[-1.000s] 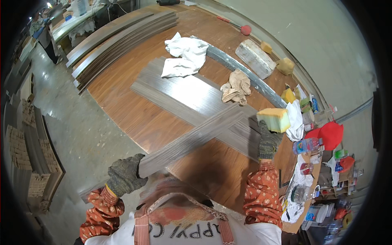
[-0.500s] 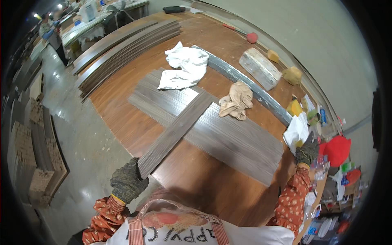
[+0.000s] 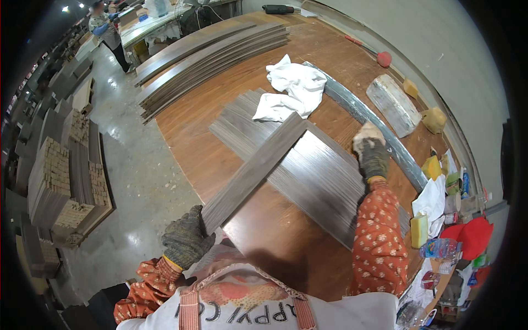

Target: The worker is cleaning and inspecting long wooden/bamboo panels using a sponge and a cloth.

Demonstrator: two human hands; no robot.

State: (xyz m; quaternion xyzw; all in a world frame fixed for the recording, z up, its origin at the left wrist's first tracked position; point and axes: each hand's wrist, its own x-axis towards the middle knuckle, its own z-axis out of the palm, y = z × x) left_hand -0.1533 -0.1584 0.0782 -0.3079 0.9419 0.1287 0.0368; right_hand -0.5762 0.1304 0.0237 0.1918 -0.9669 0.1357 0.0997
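Note:
My gloved left hand grips the near end of a long grey plank that slants up and right across the brown table. Its far end rests over a grey stack of planks lying flat on the table. My gloved right hand presses a beige rag onto that stack near its far right edge. A crumpled white cloth lies at the stack's far end, just beyond the held plank.
More long planks lie along the table's far left. A metal strip, a wrapped block, sponges and bottles crowd the right edge. Stacked wood stands on the floor at left. Another person works far back.
My right hand left the table's right edge, reached onto the grey stack and took hold of the beige rag. The left hand still holds the plank, which now lies at a steeper slant.

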